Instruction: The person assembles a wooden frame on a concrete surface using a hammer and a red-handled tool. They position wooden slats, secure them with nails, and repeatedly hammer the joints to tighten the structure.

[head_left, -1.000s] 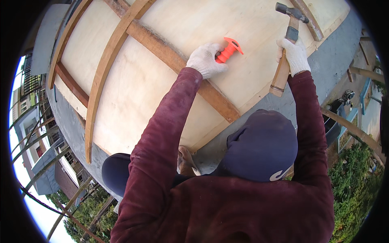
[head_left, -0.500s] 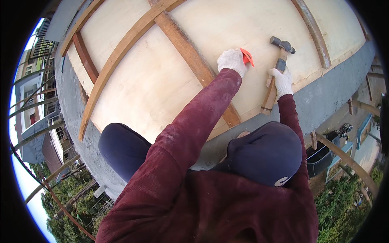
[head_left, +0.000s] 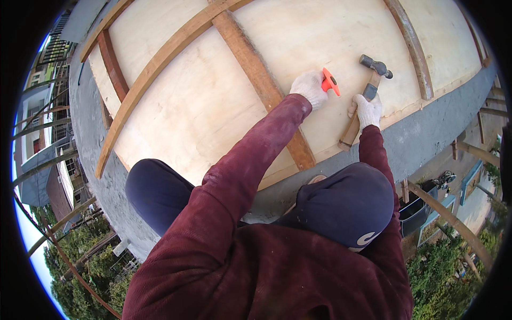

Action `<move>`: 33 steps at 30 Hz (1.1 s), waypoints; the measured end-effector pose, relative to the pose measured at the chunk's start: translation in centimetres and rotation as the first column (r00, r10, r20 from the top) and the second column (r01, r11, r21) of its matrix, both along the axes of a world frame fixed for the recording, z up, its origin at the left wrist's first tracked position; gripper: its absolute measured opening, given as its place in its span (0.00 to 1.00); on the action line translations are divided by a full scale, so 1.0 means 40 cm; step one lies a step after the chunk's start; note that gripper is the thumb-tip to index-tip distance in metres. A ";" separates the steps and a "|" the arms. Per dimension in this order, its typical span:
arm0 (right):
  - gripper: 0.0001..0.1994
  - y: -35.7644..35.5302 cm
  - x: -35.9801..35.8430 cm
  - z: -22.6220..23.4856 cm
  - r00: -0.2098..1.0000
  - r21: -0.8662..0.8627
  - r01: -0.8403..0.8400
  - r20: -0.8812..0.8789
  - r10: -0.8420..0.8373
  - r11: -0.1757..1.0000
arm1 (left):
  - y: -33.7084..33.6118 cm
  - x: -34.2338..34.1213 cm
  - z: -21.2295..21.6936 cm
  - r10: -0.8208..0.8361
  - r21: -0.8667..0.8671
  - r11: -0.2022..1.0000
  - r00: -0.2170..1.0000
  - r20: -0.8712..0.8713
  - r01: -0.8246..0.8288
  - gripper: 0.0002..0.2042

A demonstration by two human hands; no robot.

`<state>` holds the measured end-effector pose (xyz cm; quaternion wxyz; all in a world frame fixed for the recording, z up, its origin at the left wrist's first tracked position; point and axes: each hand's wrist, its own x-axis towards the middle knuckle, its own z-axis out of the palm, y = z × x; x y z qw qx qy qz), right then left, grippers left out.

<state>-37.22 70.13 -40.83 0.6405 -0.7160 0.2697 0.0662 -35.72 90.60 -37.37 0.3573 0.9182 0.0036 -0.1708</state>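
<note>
Crouched at the edge of a plywood deck, I work with both gloved hands in the upper right of the frame. My left hand is closed around an orange tool, whose flared end sticks out past my fingers toward the right; I cannot tell what kind of tool it is. The hand rests on the plywood just right of a dark timber batten that runs from the top centre down toward my knee. My right hand is wrapped tight around the wooden handle of a hammer, gripping it near mid-length. The steel head sits up and to the right, close over the sheet; the butt of the handle points down toward the deck's edge. The two hands are near each other but apart.

A paler curved batten sweeps across the left of the deck, and another thin strip runs down the right. Bare plywood lies open between these strips. Directly below my hands the sheet ends at a grey concrete rim, with a drop beyond it to trees and timber props at lower right.
</note>
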 end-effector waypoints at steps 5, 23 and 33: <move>0.11 -0.007 0.001 -0.018 1.000 0.031 0.001 0.023 -0.001 1.000 | 0.007 -0.021 0.016 0.045 -0.167 0.985 0.999 -0.025 -0.049 0.10; 0.11 -0.041 -0.013 0.008 1.000 0.215 -0.025 -0.005 0.027 0.976 | 0.621 0.263 0.519 0.625 -0.788 0.583 0.728 0.280 -0.198 0.05; 0.12 -0.010 -0.029 0.042 0.996 0.280 -0.085 0.017 0.083 0.956 | 0.738 0.243 0.370 0.576 -0.653 0.701 0.766 0.285 -0.285 0.17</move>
